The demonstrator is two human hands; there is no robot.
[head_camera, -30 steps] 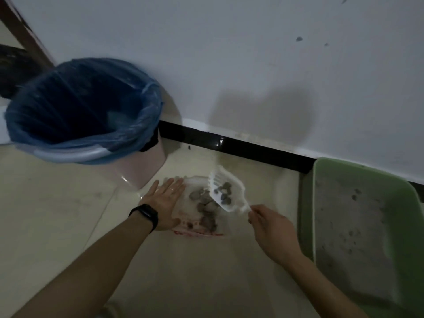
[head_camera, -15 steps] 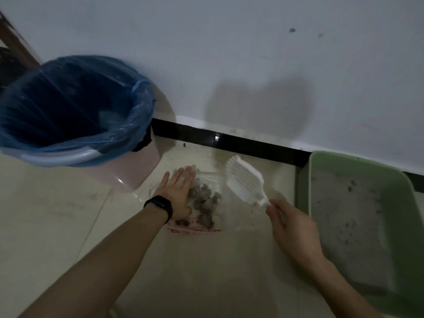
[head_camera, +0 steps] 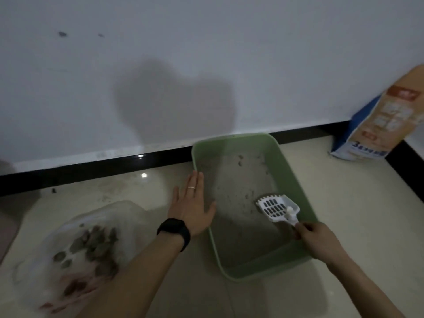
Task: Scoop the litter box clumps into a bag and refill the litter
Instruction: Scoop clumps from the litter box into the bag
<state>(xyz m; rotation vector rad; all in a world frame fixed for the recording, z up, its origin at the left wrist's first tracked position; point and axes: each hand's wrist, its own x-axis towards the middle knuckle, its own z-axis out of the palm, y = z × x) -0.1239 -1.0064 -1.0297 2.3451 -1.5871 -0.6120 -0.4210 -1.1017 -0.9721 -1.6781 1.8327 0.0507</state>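
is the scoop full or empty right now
Empty: the white scoop, held by the right hand inside the litter box, shows bare slots with no clumps.

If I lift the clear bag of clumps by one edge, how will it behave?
The clear bag looks thin and crumpled, so probably floppy. Its clumps lie loose, so they would likely slide together and make it sag.

Dim, soft blur, wide-angle edge warp

Home floor corner: litter box (head_camera: 289,166), skirting (head_camera: 91,171).
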